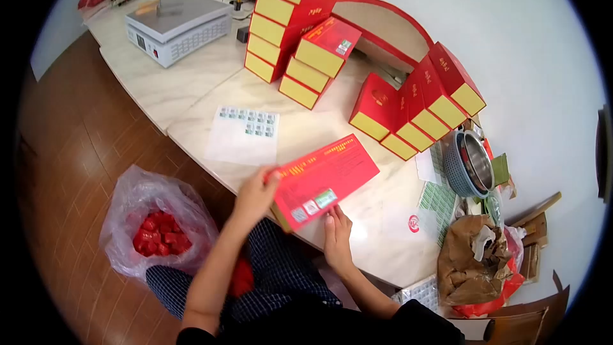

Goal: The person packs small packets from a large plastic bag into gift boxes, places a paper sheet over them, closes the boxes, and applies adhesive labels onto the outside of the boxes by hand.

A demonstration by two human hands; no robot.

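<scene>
**Flat red box gripped at the desk edge**

Nearest the lens: dark checked trousers [281, 281] and two bare forearms. Left hand [255, 195] closed on the near left corner of the long red box [325, 179], fingers [271, 176] curled over the edge. Right hand [337, 233] under the lower long side, fingers [333, 217] pressed flat against it. Box tilted, label face up, held over the near edge of the desk [191, 89].

Best handled with a firm hold at the corner, support underneath, and the label side kept up and uncreased.

Counted outward: one sticker sheet [246, 131] just beyond the box; one plastic bag of red pieces [156, 230] on the floor to the left; five red-and-yellow boxes leaning in a row [421, 112] on the right; two stacks [300, 19] behind, perhaps nine boxes, tops cut off by the frame; one scale [179, 25]; one metal bowl in a basket [469, 163].
</scene>
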